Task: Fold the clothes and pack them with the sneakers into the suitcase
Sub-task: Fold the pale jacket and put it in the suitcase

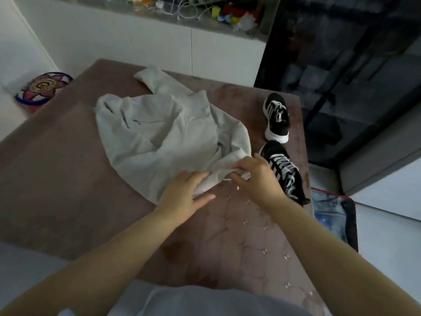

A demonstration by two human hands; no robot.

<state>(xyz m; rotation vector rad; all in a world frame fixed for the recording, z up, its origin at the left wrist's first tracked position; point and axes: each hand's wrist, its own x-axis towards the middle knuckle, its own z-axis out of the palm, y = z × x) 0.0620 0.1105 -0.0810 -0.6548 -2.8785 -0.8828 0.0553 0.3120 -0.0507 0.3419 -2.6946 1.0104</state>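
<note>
Location: home bedroom. Indicators: a quilted bed (239,236), a ledge (182,13) cluttered with cables, a dark glass-fronted wardrobe (341,65), a colourful round mat (43,88) on the floor.

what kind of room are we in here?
Probably a home bedroom: a quilted mattress with a grey hoodie spread on it, a dark glass-front wardrobe beside it, and a cluttered ledge with cables behind.
</note>
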